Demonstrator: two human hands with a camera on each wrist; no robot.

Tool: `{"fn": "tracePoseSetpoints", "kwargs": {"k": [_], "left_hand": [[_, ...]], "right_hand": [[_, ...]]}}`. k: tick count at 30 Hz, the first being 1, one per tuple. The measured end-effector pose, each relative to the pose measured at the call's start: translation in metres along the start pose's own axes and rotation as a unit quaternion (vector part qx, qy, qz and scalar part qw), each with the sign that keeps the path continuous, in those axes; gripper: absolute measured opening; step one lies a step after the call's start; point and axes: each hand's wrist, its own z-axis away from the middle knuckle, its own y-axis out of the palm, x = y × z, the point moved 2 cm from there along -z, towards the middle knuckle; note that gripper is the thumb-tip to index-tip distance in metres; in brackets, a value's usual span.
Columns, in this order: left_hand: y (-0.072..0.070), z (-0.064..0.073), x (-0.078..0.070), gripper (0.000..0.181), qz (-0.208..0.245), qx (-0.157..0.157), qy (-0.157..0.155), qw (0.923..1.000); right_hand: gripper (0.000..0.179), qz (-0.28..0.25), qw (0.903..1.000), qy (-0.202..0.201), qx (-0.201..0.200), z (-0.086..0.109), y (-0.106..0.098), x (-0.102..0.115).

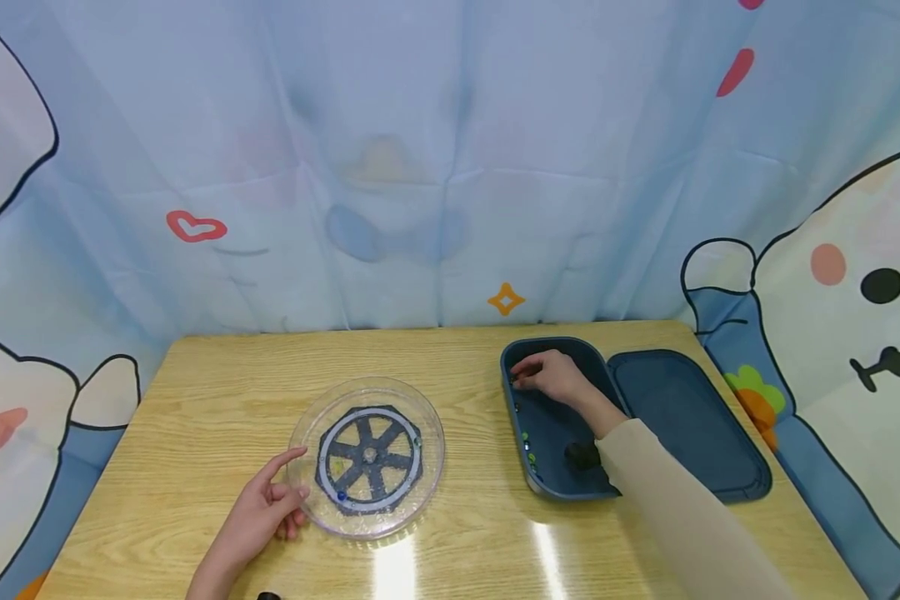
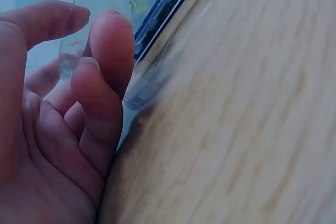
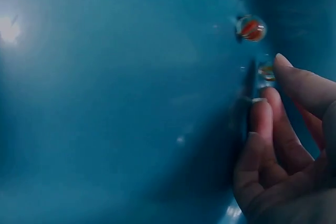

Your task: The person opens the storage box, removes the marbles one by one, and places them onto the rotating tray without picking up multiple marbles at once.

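Note:
In the head view my left hand (image 1: pixel 264 502) is at the left edge of a clear round plastic dish (image 1: pixel 432 475); its thumb and fingers hold the rim. A dark spoked wheel shape with a pale ring (image 1: pixel 376 482) shows in the dish, with a blue marble (image 1: pixel 341 496) near its front. My right hand (image 1: pixel 551 377) reaches into a dark blue box (image 1: pixel 547 408). In the right wrist view its fingertips close around a clear marble (image 3: pixel 266 72) with a yellowish core, by the box wall. A red-cored marble (image 3: pixel 251 28) lies close by.
Several marbles (image 1: pixel 532 458) lie along the box's left side. A dark blue lid (image 1: pixel 682 417) lies against the box's right side. Beneath everything is a wooden table (image 1: pixel 232 392), with a patterned blue curtain (image 1: pixel 420 167) behind it.

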Motion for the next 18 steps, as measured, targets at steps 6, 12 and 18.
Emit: {"fn": "tracePoseSetpoints", "kwargs": {"k": [6, 12, 18], "left_hand": [[0.0013, -0.0013, 0.0009, 0.064, 0.004, 0.0, 0.002, 1.0], [0.0022, -0.0014, 0.0024, 0.063, 0.006, -0.004, -0.004, 1.0], [0.002, 0.0, 0.0027, 0.062, 0.009, -0.009, -0.009, 0.9999]], "right_hand": [[0.022, 0.019, 0.9996, 0.006, -0.022, -0.0022, 0.0036, -0.0041], [0.019, 0.043, 0.9985, 0.007, -0.032, -0.0039, 0.0075, -0.0057], [0.016, 0.049, 0.9983, 0.004, -0.03, -0.0038, 0.0076, -0.0038]]}}
